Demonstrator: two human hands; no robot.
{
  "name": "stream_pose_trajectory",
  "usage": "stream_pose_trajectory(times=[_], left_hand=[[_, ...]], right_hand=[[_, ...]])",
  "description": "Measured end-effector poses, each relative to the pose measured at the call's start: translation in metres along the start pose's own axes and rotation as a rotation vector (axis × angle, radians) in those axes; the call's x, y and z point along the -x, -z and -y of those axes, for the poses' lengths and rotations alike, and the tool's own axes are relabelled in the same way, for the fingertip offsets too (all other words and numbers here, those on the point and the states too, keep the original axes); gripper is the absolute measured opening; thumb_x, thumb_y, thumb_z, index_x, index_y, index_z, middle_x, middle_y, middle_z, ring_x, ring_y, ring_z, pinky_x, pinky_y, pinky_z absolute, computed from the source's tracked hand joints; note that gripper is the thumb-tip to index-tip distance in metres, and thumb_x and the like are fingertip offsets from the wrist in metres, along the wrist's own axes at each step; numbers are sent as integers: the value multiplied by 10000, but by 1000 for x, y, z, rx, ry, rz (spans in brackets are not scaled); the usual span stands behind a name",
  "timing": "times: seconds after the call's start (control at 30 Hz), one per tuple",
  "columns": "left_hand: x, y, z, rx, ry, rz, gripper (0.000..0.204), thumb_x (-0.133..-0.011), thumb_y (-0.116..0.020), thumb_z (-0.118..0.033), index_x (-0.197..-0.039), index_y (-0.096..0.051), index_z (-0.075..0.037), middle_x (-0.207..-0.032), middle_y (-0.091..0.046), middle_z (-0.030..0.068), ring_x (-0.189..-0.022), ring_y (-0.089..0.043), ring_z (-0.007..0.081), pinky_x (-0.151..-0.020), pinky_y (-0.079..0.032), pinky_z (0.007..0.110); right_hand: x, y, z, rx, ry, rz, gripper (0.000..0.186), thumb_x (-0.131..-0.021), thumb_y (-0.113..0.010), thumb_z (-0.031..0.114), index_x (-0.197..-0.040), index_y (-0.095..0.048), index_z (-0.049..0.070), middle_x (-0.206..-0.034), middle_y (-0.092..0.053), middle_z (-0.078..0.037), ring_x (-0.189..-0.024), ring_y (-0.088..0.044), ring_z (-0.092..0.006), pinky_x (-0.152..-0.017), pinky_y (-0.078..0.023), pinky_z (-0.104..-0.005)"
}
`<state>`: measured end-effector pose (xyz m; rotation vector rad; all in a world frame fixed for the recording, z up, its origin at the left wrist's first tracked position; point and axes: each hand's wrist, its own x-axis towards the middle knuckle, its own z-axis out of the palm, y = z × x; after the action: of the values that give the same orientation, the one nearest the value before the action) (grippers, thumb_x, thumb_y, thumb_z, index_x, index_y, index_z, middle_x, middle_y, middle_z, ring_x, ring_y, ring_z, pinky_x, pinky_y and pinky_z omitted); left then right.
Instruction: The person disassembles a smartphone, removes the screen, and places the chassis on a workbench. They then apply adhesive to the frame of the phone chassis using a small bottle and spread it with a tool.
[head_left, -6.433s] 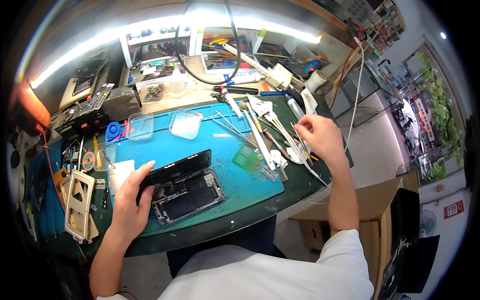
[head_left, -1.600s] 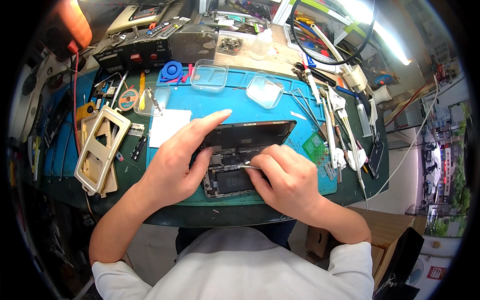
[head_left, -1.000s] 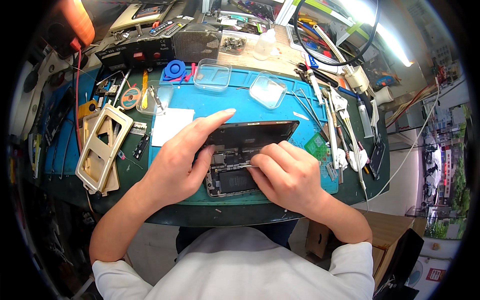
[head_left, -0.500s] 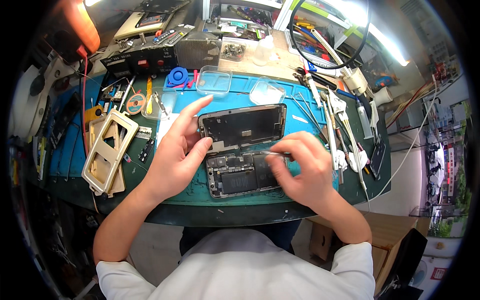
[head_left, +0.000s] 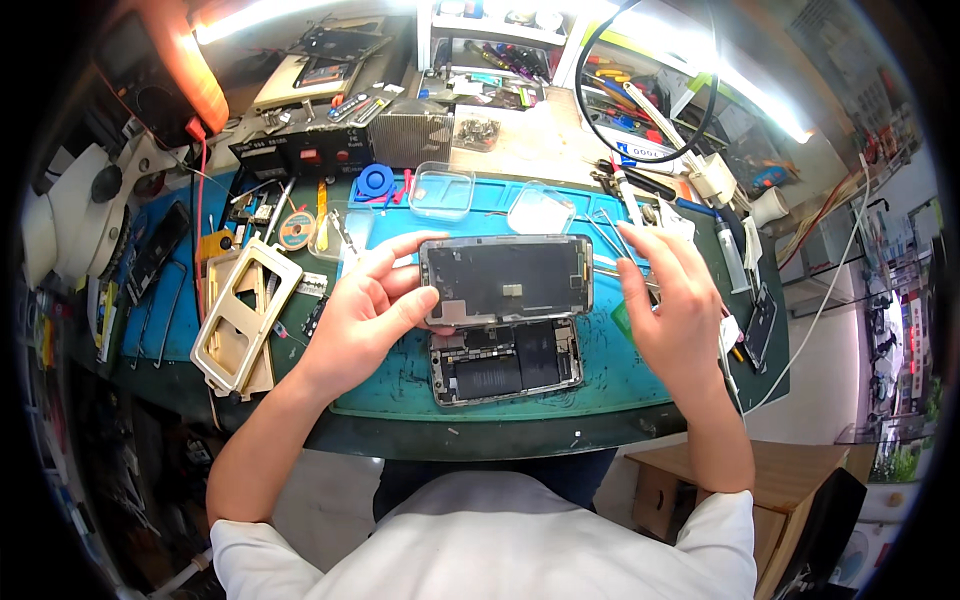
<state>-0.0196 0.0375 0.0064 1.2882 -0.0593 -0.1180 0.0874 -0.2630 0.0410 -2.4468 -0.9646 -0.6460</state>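
My left hand (head_left: 372, 318) grips the left edge of a detached-looking phone screen (head_left: 508, 279), thumb on its dark inner face and fingers behind it. The screen is raised, its inner side toward me. Just below it lies the opened phone body (head_left: 507, 364), showing the black battery and circuit parts; the screen's lower edge hides its upper part. Whether a cable still joins the two I cannot tell. To the right of the screen, my right hand (head_left: 676, 305) is open, thumb and index finger apart, near tweezers (head_left: 608, 236) on the blue mat.
The blue work mat (head_left: 400, 398) lies under the phone. Behind are clear plastic boxes (head_left: 441, 192) and a blue round holder (head_left: 375, 184). A gold frame tray (head_left: 245, 318) stands left, a syringe (head_left: 731, 256) right. A black cable loop (head_left: 650, 158) hangs at the upper right.
The screen has been lifted and shifted right and toward me, overlapping the phone body's top. My right hand has left the phone body, moved right and opened.
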Motion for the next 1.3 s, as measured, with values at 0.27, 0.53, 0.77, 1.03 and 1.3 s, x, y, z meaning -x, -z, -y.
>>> stream_pose_trajectory(times=[0.27,0.53,0.77,1.03,1.3], left_hand=[[3,2,-1,-68,22,26,587,-1096,-574,-110,-1623,-337,-4,-1390,-668,149,-1223,-664,198,-1004,-600,396],[0,2,10,90,23,-81,478,-1082,-622,-123,-1515,-507,43,-1377,-675,156,-1143,-717,227,-998,-608,393],[-3,-15,-5,-102,-224,-326,301,-1008,-721,-31,-1286,-619,28,-1104,-751,103,-968,-741,165,-878,-607,317],[-27,-52,-14,-51,-384,-364,208,-1000,-726,0,-1184,-629,6,-1058,-761,111,-925,-743,153,-839,-614,283],[-19,-50,-8,41,-298,-211,251,-1053,-672,-63,-1286,-683,29,-1200,-748,110,-1028,-729,153,-907,-624,315]], right_hand=[[-19,-19,3,-988,-553,533,320,-1048,-696,102,-1337,-684,-35,-1159,-744,-73,-1035,-677,-84,-925,-556,-260],[-12,-27,-2,-1245,-615,364,288,-1036,-706,86,-1290,-680,-47,-1156,-742,-80,-1031,-686,-101,-918,-551,-255],[1,-16,22,-1072,-370,263,277,-963,-781,39,-1195,-633,3,-1064,-744,-74,-981,-695,-98,-848,-547,-254],[6,-14,26,-831,-64,79,390,-911,-815,53,-1274,-677,18,-1039,-762,-113,-811,-729,-176,-718,-579,-301],[-8,-17,11,-288,357,-259,387,-797,-710,-69,-1169,-752,30,-1128,-804,-86,-945,-711,-241,-824,-587,-344]])
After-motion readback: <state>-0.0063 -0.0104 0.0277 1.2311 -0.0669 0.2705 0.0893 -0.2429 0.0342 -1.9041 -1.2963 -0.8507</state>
